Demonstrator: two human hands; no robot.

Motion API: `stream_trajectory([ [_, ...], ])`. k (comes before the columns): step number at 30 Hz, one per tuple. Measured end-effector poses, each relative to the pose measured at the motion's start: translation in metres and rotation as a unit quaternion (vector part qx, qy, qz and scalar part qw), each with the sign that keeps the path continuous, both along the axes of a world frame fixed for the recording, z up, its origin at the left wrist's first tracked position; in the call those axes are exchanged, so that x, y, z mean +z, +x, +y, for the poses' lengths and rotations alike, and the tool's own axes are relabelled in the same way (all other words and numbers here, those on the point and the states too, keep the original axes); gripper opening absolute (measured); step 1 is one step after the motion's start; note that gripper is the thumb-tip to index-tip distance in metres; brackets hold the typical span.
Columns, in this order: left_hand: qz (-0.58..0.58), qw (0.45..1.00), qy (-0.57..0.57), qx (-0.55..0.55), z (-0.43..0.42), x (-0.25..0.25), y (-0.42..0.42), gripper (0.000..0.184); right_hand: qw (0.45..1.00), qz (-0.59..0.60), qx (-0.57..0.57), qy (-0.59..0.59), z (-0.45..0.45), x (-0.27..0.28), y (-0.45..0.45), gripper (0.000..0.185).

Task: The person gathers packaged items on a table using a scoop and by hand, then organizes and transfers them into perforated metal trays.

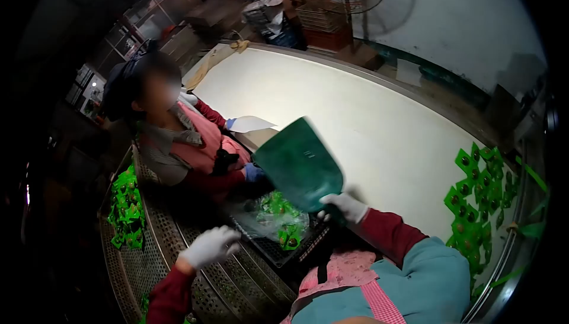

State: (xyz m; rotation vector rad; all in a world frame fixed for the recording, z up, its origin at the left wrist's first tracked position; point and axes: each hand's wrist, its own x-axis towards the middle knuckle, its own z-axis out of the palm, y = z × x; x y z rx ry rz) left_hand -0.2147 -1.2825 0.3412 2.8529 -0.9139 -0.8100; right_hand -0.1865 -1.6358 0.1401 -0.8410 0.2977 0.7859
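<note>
My right hand (345, 206), in a white glove, grips the short handle of a dark green plastic scoop (302, 164). The scoop's wide blade points up and away from me, above the table's near edge. Lower left, my left hand (210, 247), also gloved in white, hovers over a perforated metal trough with nothing in it, its fingers apart and slightly bent. Between my hands sits a black crate (305, 251) lined with a clear plastic bag (252, 226). Small green packets (278, 208) lie inside the bag.
A long white table (367, 128) stretches ahead, with many green packets (477, 196) at its right end. More packets (127, 205) lie in the perforated trough (219, 282) at left. Across the crate, a co-worker (195, 140) in blue gloves holds a white sheet-like piece (252, 123).
</note>
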Motion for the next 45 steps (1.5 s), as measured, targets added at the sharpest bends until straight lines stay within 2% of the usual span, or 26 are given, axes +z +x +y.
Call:
stream_trajectory([
  [1, -0.089, 0.994, 0.024, -0.056, -0.01, -0.02, 0.024, 0.032, 0.995, -0.036, -0.095, -0.02, -0.022, -0.01, -0.012, 0.035],
  [2, -0.198, 0.968, 0.087, -0.125, -0.028, -0.044, 0.046, 0.023, 0.994, -0.047, -0.101, 0.015, -0.047, -0.023, -0.02, 0.033],
  [3, -0.24, 0.949, 0.124, -0.16, -0.046, -0.072, 0.068, 0.018, 0.988, -0.048, -0.136, -0.058, -0.069, -0.023, -0.031, 0.031],
  [4, -0.255, 0.948, 0.069, -0.177, -0.068, -0.094, 0.083, 0.014, 0.979, -0.048, -0.176, -0.088, -0.085, -0.041, -0.043, 0.03],
  [6, -0.172, 0.963, -0.076, -0.195, -0.107, -0.147, 0.109, 0.029, 0.962, -0.02, -0.234, -0.138, -0.109, -0.048, -0.074, 0.03],
  [7, -0.125, 0.972, -0.086, -0.18, -0.127, -0.174, 0.121, 0.037, 0.953, 0.012, -0.26, -0.158, -0.117, -0.043, -0.091, 0.029],
  [9, -0.173, 0.962, -0.157, -0.14, -0.16, -0.231, 0.136, 0.04, 0.933, 0.013, -0.305, -0.193, -0.122, -0.04, -0.127, 0.028],
  [11, -0.248, 0.913, -0.32, -0.045, -0.199, -0.315, 0.147, 0.036, 0.887, 0.077, -0.383, -0.244, -0.11, -0.044, -0.172, 0.027],
  [12, -0.254, 0.909, -0.329, 0.023, -0.21, -0.337, 0.142, 0.036, 0.884, 0.07, -0.393, -0.243, -0.102, -0.043, -0.189, 0.028],
  [13, -0.254, 0.905, -0.331, 0.086, -0.218, -0.342, 0.135, 0.037, 0.881, 0.067, -0.404, -0.237, -0.095, -0.043, -0.2, 0.028],
  [14, -0.286, 0.912, -0.285, 0.076, -0.223, -0.343, 0.128, 0.034, 0.87, 0.078, -0.424, -0.237, -0.088, -0.041, -0.21, 0.028],
  [15, -0.268, 0.918, -0.291, 0.043, -0.228, -0.335, 0.126, 0.034, 0.869, 0.083, -0.414, -0.258, -0.078, -0.035, -0.217, 0.028],
  [17, -0.187, 0.946, -0.225, 0.137, -0.23, -0.317, 0.124, 0.031, 0.87, 0.062, -0.404, -0.276, -0.055, -0.033, -0.234, 0.027],
  [19, -0.196, 0.95, -0.229, 0.081, -0.234, -0.283, 0.11, 0.029, 0.862, 0.071, -0.398, -0.305, -0.05, -0.027, -0.238, 0.026],
  [21, -0.268, 0.939, -0.202, 0.081, -0.235, -0.327, 0.117, 0.032, 0.826, 0.05, -0.482, -0.288, -0.051, -0.027, -0.243, 0.029],
  [23, -0.195, 0.952, -0.158, 0.175, -0.249, -0.289, 0.1, 0.041, 0.781, 0.021, -0.518, -0.35, -0.083, -0.036, -0.257, 0.036],
  [25, -0.264, 0.935, -0.186, 0.148, -0.249, -0.317, 0.103, 0.041, 0.695, 0.034, -0.582, -0.422, -0.119, -0.026, -0.276, 0.04],
  [27, -0.268, 0.937, -0.177, 0.14, -0.256, -0.31, 0.093, 0.041, 0.628, 0.113, -0.544, -0.545, -0.172, -0.035, -0.314, 0.041],
  [28, -0.268, 0.939, -0.173, 0.13, -0.257, -0.311, 0.093, 0.041, 0.552, 0.105, -0.598, -0.571, -0.188, -0.026, -0.329, 0.056],
  [31, -0.239, 0.947, -0.171, 0.127, -0.262, -0.319, 0.09, 0.041, 0.361, 0.194, -0.456, -0.79, -0.251, -0.023, -0.403, 0.077],
  [32, -0.242, 0.948, -0.162, 0.128, -0.278, -0.314, 0.074, 0.04, 0.327, 0.233, -0.408, -0.82, -0.277, -0.026, -0.436, 0.086],
  [35, -0.25, 0.95, -0.136, 0.125, -0.29, -0.308, 0.058, 0.039, 0.256, 0.344, -0.318, -0.845, -0.328, -0.028, -0.504, 0.081],
  [39, -0.241, 0.957, -0.108, 0.122, -0.319, -0.294, 0.021, 0.04, 0.255, 0.421, -0.377, -0.785, -0.354, -0.044, -0.584, 0.07],
  [40, -0.243, 0.957, -0.109, 0.119, -0.326, -0.291, 0.013, 0.04, 0.295, 0.446, -0.435, -0.725, -0.355, -0.053, -0.597, 0.073],
  [43, -0.25, 0.953, -0.111, 0.131, -0.341, -0.291, -0.009, 0.038, 0.328, 0.477, -0.394, -0.714, -0.344, -0.08, -0.61, 0.076],
  [45, -0.216, 0.964, -0.09, 0.125, -0.355, -0.268, -0.028, 0.035, 0.351, 0.42, -0.375, -0.748, -0.34, -0.1, -0.604, 0.08],
])
